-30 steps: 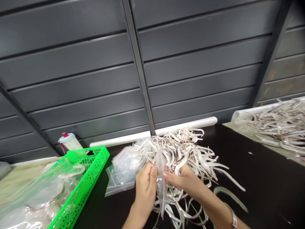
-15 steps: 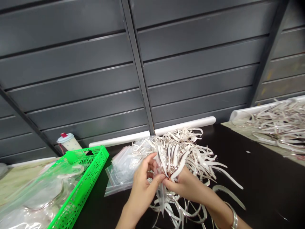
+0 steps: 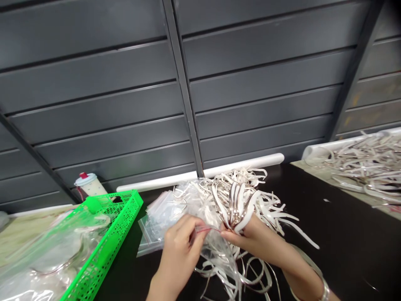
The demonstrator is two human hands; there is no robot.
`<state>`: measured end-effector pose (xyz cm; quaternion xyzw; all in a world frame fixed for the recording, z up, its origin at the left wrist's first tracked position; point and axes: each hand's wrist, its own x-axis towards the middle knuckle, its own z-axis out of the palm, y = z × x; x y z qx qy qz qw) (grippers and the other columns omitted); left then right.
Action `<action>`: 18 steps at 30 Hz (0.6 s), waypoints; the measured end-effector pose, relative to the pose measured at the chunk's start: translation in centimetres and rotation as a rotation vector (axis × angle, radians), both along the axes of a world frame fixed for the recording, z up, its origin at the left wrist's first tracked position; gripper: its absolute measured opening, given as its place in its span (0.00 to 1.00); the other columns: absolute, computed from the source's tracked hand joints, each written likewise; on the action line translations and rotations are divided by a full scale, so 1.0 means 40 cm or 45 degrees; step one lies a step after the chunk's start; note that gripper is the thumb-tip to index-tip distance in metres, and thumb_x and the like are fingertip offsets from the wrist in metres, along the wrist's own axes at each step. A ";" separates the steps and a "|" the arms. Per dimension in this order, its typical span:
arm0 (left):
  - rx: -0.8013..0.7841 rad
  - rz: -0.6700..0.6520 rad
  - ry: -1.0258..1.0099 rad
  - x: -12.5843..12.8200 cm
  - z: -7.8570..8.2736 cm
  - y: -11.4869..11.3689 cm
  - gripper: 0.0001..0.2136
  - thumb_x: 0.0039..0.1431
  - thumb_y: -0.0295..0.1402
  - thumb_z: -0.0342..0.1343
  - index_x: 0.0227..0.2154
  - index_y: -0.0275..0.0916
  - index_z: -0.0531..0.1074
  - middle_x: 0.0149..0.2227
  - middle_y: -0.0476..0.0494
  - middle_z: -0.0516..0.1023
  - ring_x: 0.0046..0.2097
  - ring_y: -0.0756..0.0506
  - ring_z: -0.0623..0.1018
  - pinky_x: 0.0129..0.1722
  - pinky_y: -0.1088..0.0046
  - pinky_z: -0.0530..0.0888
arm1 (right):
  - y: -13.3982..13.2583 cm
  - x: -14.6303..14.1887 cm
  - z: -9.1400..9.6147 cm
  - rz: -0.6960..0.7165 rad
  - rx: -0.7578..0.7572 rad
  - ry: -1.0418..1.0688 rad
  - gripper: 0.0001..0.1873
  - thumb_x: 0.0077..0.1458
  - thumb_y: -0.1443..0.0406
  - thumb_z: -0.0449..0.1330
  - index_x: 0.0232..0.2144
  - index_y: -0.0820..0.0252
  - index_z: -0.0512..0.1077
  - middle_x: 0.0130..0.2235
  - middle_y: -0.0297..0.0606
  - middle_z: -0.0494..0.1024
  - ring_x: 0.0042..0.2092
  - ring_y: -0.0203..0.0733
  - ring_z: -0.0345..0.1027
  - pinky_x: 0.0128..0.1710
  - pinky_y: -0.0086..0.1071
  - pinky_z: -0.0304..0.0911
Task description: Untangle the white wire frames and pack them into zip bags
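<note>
Over dark table (image 3: 341,238), both hands at clear zip bag (image 3: 213,255); big strip pile (image 3: 247,182) left.
L hand (image 3: 178,242) pinching bag's red-lined edge, R hand (image 3: 250,238) closed on bundle of silvery strips (image 3: 234,209) at bag mouth; bagged items (image 3: 46,259) in green crate (image 3: 122,215), loose bags (image 3: 159,223) stacked beside.

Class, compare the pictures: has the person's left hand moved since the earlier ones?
Yes. The left hand has shifted left, closer to the green crate, which sits almost where it was in the view.
</note>
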<state>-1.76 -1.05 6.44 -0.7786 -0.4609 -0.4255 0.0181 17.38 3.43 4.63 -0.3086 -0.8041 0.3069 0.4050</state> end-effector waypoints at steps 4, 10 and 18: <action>0.184 0.179 0.041 -0.003 -0.007 -0.004 0.06 0.58 0.25 0.54 0.25 0.38 0.69 0.18 0.55 0.67 0.18 0.54 0.65 0.21 0.80 0.62 | 0.011 -0.009 -0.013 0.018 -0.435 0.535 0.11 0.58 0.58 0.52 0.37 0.57 0.68 0.24 0.31 0.61 0.26 0.37 0.55 0.30 0.32 0.57; 0.430 0.333 0.122 -0.014 -0.025 0.003 0.04 0.58 0.27 0.54 0.28 0.38 0.71 0.19 0.54 0.70 0.18 0.54 0.68 0.21 0.79 0.62 | -0.041 0.010 0.044 0.313 -0.640 1.353 0.09 0.55 0.61 0.56 0.40 0.53 0.67 0.29 0.34 0.63 0.31 0.39 0.58 0.35 0.34 0.63; 0.351 0.243 0.089 0.027 -0.037 -0.003 0.05 0.59 0.27 0.52 0.29 0.38 0.71 0.19 0.53 0.74 0.17 0.54 0.71 0.19 0.81 0.64 | -0.116 -0.072 -0.011 0.446 -0.256 1.151 0.08 0.64 0.60 0.49 0.40 0.49 0.67 0.34 0.37 0.69 0.36 0.40 0.67 0.43 0.37 0.66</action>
